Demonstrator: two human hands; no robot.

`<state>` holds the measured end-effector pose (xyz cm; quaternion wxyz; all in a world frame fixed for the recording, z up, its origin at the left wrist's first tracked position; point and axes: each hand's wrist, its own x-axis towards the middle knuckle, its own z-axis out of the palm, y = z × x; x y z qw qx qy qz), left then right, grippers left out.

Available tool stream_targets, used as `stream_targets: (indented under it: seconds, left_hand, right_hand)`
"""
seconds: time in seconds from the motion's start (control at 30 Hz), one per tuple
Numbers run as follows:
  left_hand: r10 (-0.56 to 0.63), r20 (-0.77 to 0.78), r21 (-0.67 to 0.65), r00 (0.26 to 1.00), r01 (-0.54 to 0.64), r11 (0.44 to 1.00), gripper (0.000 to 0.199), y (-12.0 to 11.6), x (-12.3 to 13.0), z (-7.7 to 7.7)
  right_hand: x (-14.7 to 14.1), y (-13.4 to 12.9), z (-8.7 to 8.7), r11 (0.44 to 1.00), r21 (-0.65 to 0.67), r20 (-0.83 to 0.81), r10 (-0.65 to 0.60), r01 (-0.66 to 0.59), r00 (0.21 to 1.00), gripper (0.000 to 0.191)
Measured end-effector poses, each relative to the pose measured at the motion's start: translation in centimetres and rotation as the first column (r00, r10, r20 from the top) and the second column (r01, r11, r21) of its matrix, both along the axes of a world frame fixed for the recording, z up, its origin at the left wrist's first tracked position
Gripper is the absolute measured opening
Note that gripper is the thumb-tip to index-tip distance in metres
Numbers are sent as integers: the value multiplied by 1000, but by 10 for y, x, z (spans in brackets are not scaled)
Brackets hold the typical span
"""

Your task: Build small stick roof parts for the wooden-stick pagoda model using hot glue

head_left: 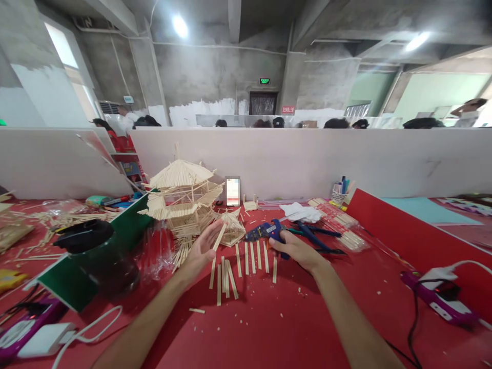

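A flat wooden stick (219,237) is held between the thumb and fingers of my left hand (205,245). My right hand (294,247) grips a blue glue gun (275,233), whose dark front points left. Below and between the hands, several pale sticks (252,258) lie roughly side by side on the red table (261,328). Behind my left hand stands a large tiered pavilion model (182,197) made of sticks. A smaller stick model (230,229) with a pointed roof sits between the hands, just beyond them.
Blue-handled pliers (313,238) and white tissue (301,212) lie behind my right hand. Bagged sticks (351,237) are farther right. A dark jug (103,261) and green divider (69,279) stand left. Power strips (442,302) sit at right and left. A phone (232,191) leans against the white partition (269,164).
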<state>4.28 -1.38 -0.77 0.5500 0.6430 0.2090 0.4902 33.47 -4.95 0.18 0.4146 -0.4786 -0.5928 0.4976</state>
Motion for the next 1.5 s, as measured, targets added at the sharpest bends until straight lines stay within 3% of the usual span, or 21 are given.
stream_targets:
  seconds: [0.17,0.3,0.37,0.43,0.5,0.57,0.67,0.73,0.8,0.87,0.9,0.97,1.03,1.1,1.3,1.5]
  left_hand:
    - [1,-34,24,999,0,1000,93,1,-1,0]
    - [-31,-125,20,992,33,999,96,-3,0,-1]
    - [-31,-125,38,992,36,999,95,-3,1,-1]
    - [-19,-92,54,996,24,998,95,-2,1,0]
    - [8,-52,52,999,-6,999,91,-1,1,2]
    - [38,-27,43,999,-37,998,86,0,0,4]
    - [40,-45,36,998,-38,999,82,1,-2,4]
    - [33,-87,43,996,-29,999,83,1,-3,3]
    - [35,-133,58,990,-27,998,86,1,-3,1]
    - [41,-177,81,983,-27,996,90,2,-3,-1]
    - [43,-198,97,979,-24,995,92,2,-4,-2]
    - [53,-238,133,970,-22,991,93,2,-4,-3]
    - [70,-275,163,959,-25,986,92,1,-5,-4]
    - [79,-299,168,951,-29,985,93,0,-5,-4]
    - [39,-276,128,960,-3,992,94,-2,-5,-4]
    - [-28,-171,85,985,43,995,93,1,-4,-4]
  right_hand:
    - [7,8,-3,995,-55,-124,-93,86,988,55]
    - [-9,11,-6,990,19,39,-142,142,989,49]
    - [-18,8,-4,998,54,126,-45,39,991,46]
    - [-22,4,-1,986,49,159,150,-160,976,45]
    - [-19,0,1,927,22,116,371,-375,922,48]
    - [-9,-4,1,886,47,2,463,-462,887,53]
    - [10,-7,0,952,162,-214,290,-259,933,53]
    - [21,-6,4,977,196,-249,137,-89,959,43]
    - [31,-2,13,980,189,-167,-32,64,985,37]
    - [38,7,22,959,199,62,-218,202,974,24]
    - [41,13,25,932,245,210,-319,266,924,17]
    - [47,26,28,908,301,542,-414,291,731,18]
    - [50,38,24,926,243,831,-352,289,430,25]
    - [51,47,15,926,202,896,-307,320,322,32]
    - [50,67,-1,929,132,948,-220,347,230,39]
    - [40,60,16,947,165,949,-229,275,218,45]
